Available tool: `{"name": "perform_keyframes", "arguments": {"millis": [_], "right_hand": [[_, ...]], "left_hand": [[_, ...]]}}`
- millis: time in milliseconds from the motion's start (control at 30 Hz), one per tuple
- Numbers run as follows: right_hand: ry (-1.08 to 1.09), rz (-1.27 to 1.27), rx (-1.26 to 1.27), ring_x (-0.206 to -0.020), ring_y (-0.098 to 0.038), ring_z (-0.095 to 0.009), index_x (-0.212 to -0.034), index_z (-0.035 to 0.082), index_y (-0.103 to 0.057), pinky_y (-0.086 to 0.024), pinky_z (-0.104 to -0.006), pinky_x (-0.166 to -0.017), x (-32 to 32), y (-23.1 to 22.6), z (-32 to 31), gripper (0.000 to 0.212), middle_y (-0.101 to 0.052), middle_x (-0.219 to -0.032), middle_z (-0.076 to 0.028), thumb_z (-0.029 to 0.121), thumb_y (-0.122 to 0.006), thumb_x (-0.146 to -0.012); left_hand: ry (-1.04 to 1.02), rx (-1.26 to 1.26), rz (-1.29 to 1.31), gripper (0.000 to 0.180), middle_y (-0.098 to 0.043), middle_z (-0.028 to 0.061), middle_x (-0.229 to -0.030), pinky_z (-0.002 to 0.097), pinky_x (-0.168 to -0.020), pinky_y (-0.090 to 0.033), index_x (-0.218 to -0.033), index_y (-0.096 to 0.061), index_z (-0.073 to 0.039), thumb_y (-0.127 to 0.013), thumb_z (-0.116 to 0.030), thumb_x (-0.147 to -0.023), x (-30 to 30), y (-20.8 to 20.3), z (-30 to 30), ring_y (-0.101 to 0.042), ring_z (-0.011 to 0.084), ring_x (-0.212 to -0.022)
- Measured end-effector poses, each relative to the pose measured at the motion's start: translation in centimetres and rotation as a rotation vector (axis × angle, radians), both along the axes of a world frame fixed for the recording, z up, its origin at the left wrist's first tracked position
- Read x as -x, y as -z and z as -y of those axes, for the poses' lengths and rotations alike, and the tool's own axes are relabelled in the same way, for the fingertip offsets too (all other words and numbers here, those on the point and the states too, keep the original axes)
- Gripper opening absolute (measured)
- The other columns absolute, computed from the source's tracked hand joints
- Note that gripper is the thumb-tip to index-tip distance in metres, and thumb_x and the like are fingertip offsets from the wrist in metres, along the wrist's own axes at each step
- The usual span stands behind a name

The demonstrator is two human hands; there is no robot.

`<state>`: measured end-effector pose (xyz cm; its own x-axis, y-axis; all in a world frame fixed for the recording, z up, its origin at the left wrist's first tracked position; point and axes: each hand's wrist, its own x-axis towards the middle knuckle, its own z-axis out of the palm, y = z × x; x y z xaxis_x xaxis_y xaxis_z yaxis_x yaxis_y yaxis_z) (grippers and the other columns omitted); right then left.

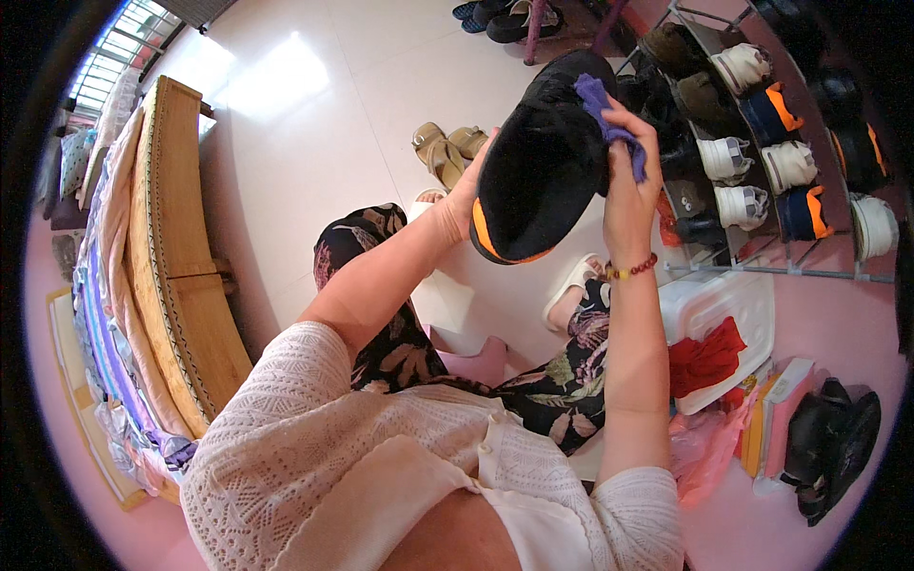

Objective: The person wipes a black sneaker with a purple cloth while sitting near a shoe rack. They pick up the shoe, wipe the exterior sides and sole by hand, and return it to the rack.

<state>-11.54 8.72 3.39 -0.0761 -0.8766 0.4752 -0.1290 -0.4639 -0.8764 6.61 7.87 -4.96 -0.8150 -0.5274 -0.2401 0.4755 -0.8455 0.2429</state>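
A black shoe [538, 162] with an orange patch at its heel is held up in front of me, its opening facing me. My left hand [465, 198] grips its left side near the heel; most of those fingers are hidden behind the shoe. On the other side my right hand [630, 143] is closed on a purple cloth [592, 100], pressed against the shoe's upper right edge. A beaded bracelet circles my right wrist.
At right stands a metal shoe rack [762, 257] with several shoes. Below it are a white plastic bin [752, 314] with a red cloth [709, 357] and a black bag-like item [828, 443]. Tan sandals [443, 157] lie on the floor. A wooden bed [186, 257] stands left.
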Motion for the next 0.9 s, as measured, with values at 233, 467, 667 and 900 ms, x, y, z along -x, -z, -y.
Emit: {"name": "perform_keyframes", "arguments": {"millis": [233, 467, 667, 900], "right_hand": [[0.375, -0.420, 0.046, -0.100, -0.055, -0.024, -0.104, 0.002, -0.054, -0.039, -0.0328, -0.092, 4.3, 2.2, 3.4, 0.018, -0.058, -0.104, -0.013, 0.016, -0.054, -0.092], [-0.172, 0.610, -0.343, -0.102, -0.056, -0.017, -0.120, 0.004, -0.052, -0.044, -0.0304, -0.090, 4.8, 0.3, 1.9, 0.034, -0.058, -0.114, -0.008, 0.021, -0.060, -0.091], [0.150, 0.566, -0.417, -0.097, -0.059, -0.020, -0.121, 0.005, -0.050, -0.049, -0.0326, -0.085, 5.4, 0.9, 2.0, 0.043, -0.059, -0.113, -0.008, 0.012, -0.068, -0.082], [0.432, 0.356, -0.226, -0.096, -0.058, -0.020, -0.114, 0.001, -0.048, -0.048, -0.0330, -0.086, 6.5, 1.7, 3.0, 0.047, -0.057, -0.111, -0.010, 0.007, -0.074, -0.076]], "left_hand": [[0.131, -0.271, 0.122, 0.071, -0.050, 0.0082, -0.134, 0.0390, -0.106, -0.034, -0.138, -0.041, -0.013, -0.042, -0.063, -0.088, 1.0, -4.0, -2.2, -0.049, 0.0243, -0.120], [0.025, 0.158, -0.013, 0.069, -0.049, 0.0089, -0.134, 0.0355, -0.106, -0.035, -0.138, -0.040, -0.012, -0.042, -0.060, -0.090, 0.1, 1.1, -2.2, -0.049, 0.0212, -0.120], [0.075, 0.311, 0.512, 0.067, -0.053, 0.0090, -0.130, 0.0282, -0.097, -0.042, -0.133, -0.046, -0.006, -0.045, -0.058, -0.090, 0.7, -5.5, -2.2, -0.052, 0.0155, -0.114], [-0.523, 0.796, 0.837, 0.024, -0.060, 0.0031, -0.083, 0.0234, -0.073, -0.045, -0.094, -0.062, 0.001, -0.053, -0.022, -0.092, -0.6, -3.3, 0.6, -0.053, 0.0086, -0.076]]}}
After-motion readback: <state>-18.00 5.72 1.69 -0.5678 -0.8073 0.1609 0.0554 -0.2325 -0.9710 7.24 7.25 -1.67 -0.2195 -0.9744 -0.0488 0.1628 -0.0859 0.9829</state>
